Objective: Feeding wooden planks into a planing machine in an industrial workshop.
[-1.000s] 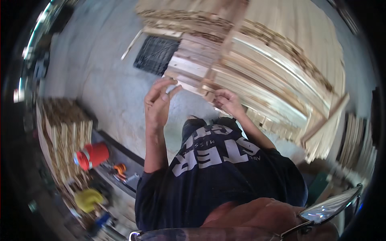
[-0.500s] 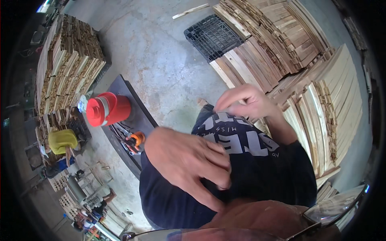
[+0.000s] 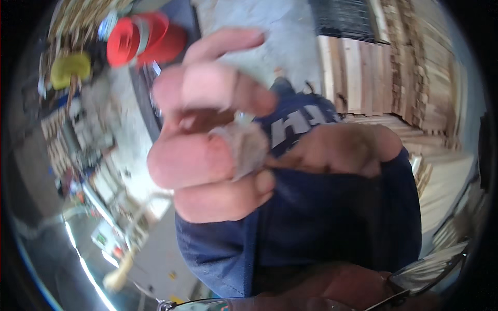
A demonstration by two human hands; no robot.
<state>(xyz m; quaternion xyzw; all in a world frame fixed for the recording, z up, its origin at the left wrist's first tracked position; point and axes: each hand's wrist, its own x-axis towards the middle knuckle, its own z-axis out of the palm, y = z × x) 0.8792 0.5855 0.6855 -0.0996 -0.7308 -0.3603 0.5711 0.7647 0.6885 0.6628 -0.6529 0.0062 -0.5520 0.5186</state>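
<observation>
My left hand (image 3: pixel 197 160) is raised large and close in the middle of the view, smeared by motion. One finger stretches out while the others are loosely curled with gaps between them, and no held object shows. A pale, wrap-like patch (image 3: pixel 248 150) covers the tip of one curled finger; its kind is unclear. My right hand (image 3: pixel 342 147) lies against the front of the dark blue shirt (image 3: pixel 321 212) with white print. Blur hides how its fingers are set.
A red drink jug (image 3: pixel 155 39) stands on a dark bench at the upper left. Stacked wooden boards (image 3: pixel 358 72) and a black plastic pallet (image 3: pixel 342 20) are at the upper right. A person in a yellow top (image 3: pixel 71 70) is at the far left, near machinery.
My left hand has lifted from the shirt toward the camera, its fingers turning upward. My right hand has drawn lower and nearer my body. The view has shifted, moving the jug and pallet upward.
</observation>
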